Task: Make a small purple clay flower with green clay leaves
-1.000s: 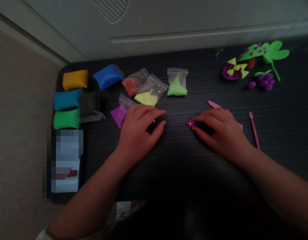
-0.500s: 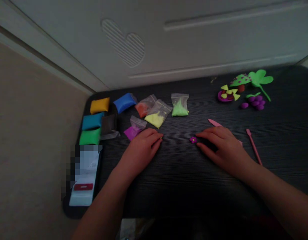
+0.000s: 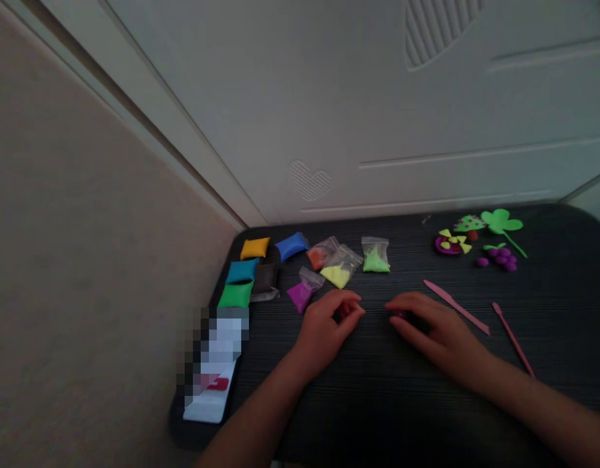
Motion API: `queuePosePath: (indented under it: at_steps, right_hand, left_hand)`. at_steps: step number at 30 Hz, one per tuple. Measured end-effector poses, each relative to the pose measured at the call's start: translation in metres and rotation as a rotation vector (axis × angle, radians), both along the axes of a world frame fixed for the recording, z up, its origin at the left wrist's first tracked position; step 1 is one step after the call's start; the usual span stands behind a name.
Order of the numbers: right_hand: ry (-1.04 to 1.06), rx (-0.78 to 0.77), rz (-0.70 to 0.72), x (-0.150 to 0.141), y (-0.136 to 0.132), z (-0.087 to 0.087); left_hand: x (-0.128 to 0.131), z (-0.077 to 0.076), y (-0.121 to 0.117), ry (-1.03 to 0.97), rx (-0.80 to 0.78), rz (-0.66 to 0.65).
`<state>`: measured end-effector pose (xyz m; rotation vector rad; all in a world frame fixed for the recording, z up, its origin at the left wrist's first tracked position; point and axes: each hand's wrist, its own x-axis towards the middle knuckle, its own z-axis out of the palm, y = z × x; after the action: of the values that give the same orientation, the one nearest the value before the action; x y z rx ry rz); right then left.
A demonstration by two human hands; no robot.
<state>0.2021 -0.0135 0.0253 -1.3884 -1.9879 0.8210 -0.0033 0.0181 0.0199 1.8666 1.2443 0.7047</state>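
Though curled, right hand (image 3: 433,328) around purple clay (image 3: 400,314).

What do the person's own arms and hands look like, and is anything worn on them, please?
Both the left hand and the right hand are human hands, each with slender fingers and no glove. No ring, watch or bracelet can be made out in the dim light. The visible forearms are uncovered, and no sleeve shows.

black counter (image 3: 358,390) with fine pale streaks; yellow-orange packet (image 3: 255,247); blue packet (image 3: 292,246); pink knife-shaped tool (image 3: 456,306); green leaf shape (image 3: 469,223) dotted purple.
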Motion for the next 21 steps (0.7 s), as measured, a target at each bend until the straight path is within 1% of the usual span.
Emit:
queuePosePath:
  at_steps: [1, 3, 5, 7, 9, 11, 13, 17, 21]
  right_hand:
    - [0.027, -0.030, 0.010, -0.007, 0.006, 0.004]
    - [0.077, -0.031, 0.012, -0.018, 0.019, 0.009]
    - [0.112, -0.003, -0.018, -0.026, 0.033, 0.014]
    - [0.121, -0.014, -0.067, -0.030, 0.045, 0.018]
    - [0.142, -0.107, -0.044, -0.032, 0.053, 0.022]
    - [0.163, -0.220, 0.024, -0.033, 0.060, 0.025]
    - [0.181, -0.291, 0.071, -0.035, 0.066, 0.026]
    - [0.262, -0.339, 0.067, -0.035, 0.080, 0.025]
    - [0.388, -0.365, 0.051, -0.028, 0.090, 0.026]
  left_hand:
    - [0.000, -0.001, 0.000, -0.022, 0.009, 0.015]
    - [-0.001, -0.002, 0.000, -0.043, 0.053, 0.038]
    - [-0.004, -0.003, 0.002, -0.042, 0.111, 0.062]
    - [-0.007, -0.003, 0.005, -0.021, 0.176, 0.091]
    - [-0.009, -0.004, 0.008, 0.014, 0.272, 0.125]
    - [-0.010, -0.004, 0.011, 0.066, 0.396, 0.143]
    - [-0.009, -0.003, 0.015, 0.124, 0.509, 0.129]
    - [-0.004, 0.006, 0.028, 0.207, 0.687, 0.058]
    - [0.005, 0.017, 0.044, 0.318, 0.749, -0.019]
